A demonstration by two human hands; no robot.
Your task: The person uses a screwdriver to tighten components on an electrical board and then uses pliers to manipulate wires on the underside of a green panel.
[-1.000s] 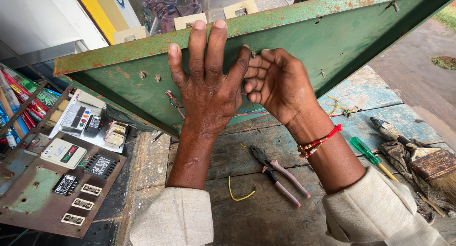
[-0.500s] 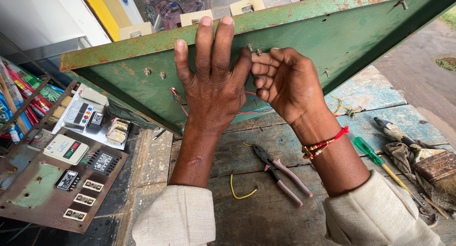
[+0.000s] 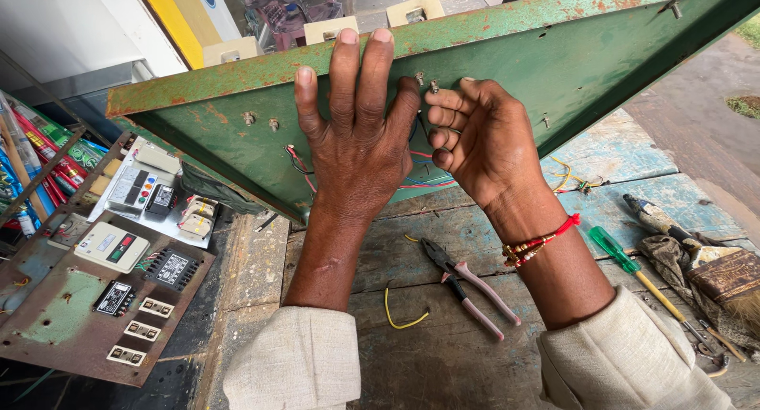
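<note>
A rusty green metal panel (image 3: 602, 70) stands tilted on a worn wooden bench (image 3: 427, 362), its back side facing me. My left hand (image 3: 356, 133) lies flat against it, fingers spread upward over the top edge. My right hand (image 3: 475, 141) is curled beside it, its fingertips pinching a small bolt or nut (image 3: 433, 87) that sticks out of the panel. Red, blue and green wires (image 3: 423, 182) run behind my hands. Cream switch boxes (image 3: 416, 10) show above the panel's top edge.
Pink-handled pliers (image 3: 467, 287) and a yellow wire scrap (image 3: 400, 319) lie on the bench below my wrists. A green-handled screwdriver (image 3: 625, 263), a rag and a brush (image 3: 724, 279) lie to the right. A rusty board with meters and relays (image 3: 103, 283) sits at left.
The view has shifted slightly; both hands stay on the panel, the right one still working at the bolt near the top edge.
</note>
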